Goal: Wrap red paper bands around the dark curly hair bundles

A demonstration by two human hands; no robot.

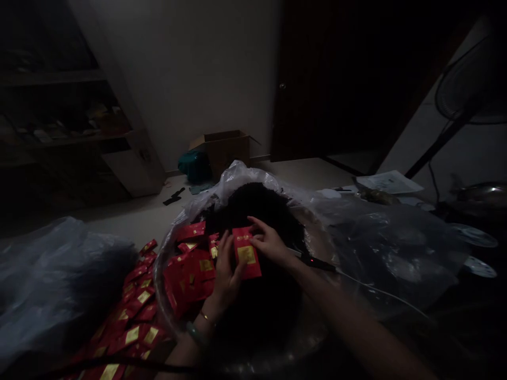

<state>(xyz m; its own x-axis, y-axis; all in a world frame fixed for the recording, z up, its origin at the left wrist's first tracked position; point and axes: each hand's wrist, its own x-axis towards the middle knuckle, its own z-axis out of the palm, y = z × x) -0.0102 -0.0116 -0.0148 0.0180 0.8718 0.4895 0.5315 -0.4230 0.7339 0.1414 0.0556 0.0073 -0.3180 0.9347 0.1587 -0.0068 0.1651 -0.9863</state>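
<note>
- Red packet (246, 253), gold panel facing up: between both hands, above the dark heap (257, 203) in the plastic-lined round container (159, 279).
- Right hand (271, 243): thumb and fingers pinching packet's upper right edge; index tip reaches past the top edge.
- Left hand (227, 272): along packet's left side, thumb by its lower left edge, fingers partly spread; can't tell if gripping.
- More red packets (188, 274) inside container, just left of left hand.
- Loose packet pile (138, 301) outside container, farther left.
- Black device (319, 263), red light lit, white cable: near right forearm.
- Scene dim.
</note>
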